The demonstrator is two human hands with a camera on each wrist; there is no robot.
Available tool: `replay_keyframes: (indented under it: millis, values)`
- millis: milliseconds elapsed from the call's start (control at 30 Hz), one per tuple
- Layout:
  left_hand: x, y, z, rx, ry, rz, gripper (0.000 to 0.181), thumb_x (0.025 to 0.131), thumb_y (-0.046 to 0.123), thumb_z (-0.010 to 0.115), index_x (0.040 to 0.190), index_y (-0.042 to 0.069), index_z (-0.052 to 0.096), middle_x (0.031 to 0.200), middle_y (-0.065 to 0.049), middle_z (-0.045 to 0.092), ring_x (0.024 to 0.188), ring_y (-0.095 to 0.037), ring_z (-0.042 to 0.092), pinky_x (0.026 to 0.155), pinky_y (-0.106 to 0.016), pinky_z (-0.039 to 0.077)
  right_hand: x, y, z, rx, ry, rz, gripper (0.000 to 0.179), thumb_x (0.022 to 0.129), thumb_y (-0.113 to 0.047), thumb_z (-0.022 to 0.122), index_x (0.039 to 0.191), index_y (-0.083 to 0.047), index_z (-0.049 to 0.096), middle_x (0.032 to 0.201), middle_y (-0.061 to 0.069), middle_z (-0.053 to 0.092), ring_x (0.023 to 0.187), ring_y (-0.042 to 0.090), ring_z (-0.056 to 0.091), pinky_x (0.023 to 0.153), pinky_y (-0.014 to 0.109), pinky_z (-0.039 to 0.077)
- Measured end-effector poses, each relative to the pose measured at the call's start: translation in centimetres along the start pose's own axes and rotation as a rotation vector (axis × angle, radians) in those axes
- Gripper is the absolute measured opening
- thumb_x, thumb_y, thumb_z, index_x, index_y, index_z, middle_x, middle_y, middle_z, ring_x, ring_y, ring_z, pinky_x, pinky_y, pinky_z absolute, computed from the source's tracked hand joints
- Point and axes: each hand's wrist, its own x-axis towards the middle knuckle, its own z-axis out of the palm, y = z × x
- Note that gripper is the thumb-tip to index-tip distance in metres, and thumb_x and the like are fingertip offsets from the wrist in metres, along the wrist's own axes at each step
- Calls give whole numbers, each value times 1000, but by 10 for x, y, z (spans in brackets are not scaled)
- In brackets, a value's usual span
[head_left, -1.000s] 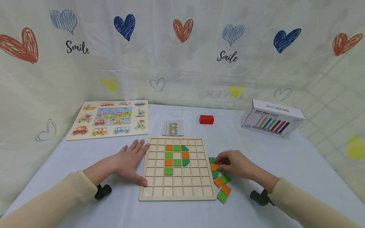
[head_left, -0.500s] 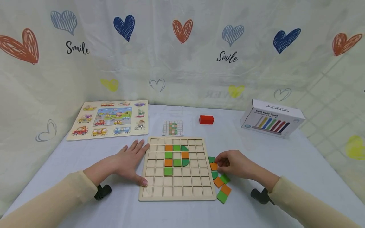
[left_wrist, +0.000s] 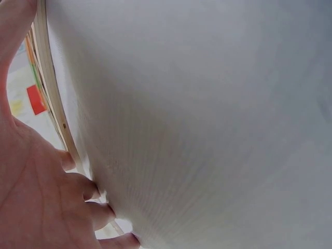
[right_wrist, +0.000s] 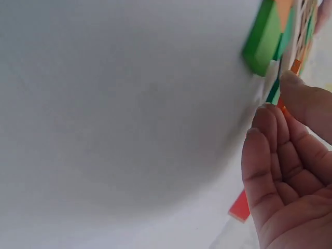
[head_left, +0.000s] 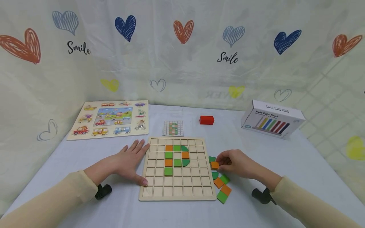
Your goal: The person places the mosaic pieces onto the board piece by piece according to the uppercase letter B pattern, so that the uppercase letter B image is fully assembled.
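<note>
My left hand point(head_left: 127, 162) lies with fingers spread along the left edge of the wooden grid board point(head_left: 185, 191), its thumb on the board's lower left rim. Orange and green square tiles point(head_left: 169, 171) and dark green rounded tiles point(head_left: 185, 162) sit in the upper middle cells. To the right of the board, my right hand point(head_left: 234, 163) pinches an orange square tile point(head_left: 214, 165) between thumb and fingers, tilted just off the table. In the right wrist view only a thin edge of this orange tile point(right_wrist: 296, 66) shows by the thumb.
Several loose tiles point(head_left: 222, 198) lie by the board's right edge. Behind the board are a small pattern card point(head_left: 173, 128), a red block point(head_left: 206, 120) and a vehicle picture puzzle point(head_left: 107, 133). A white box point(head_left: 272, 119) stands at the back right.
The orange tile beside the board has been lifted and tilted up in my right hand's pinch. My left hand and the tiles on the board have stayed in place.
</note>
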Motion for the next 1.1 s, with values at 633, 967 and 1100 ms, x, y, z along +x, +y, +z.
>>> replay_keyframes:
  millis: [633,967,1100]
  values:
    - [1,1,1,-4,-6,-6,139,68,80,75,164,2,10,171,-26,3,157,-49,0,119,-75,10,36,-86,48,-57,10,-121,15,86,-9,82,97,-4,74,83,-3,70,75,9,60,69,20,54]
    - [2,1,0,-5,-1,6,139,68,80,76,163,2,11,171,-26,3,157,-50,1,119,-76,10,40,-112,59,-127,22,-82,11,84,-6,83,93,-3,77,76,-2,69,71,10,59,66,24,53]
    - [2,2,0,-5,0,5,139,68,79,76,163,2,11,171,-26,3,157,-49,1,119,-76,10,41,-113,59,-114,12,-80,12,83,-7,84,92,-4,77,74,-3,68,70,10,58,66,23,52]
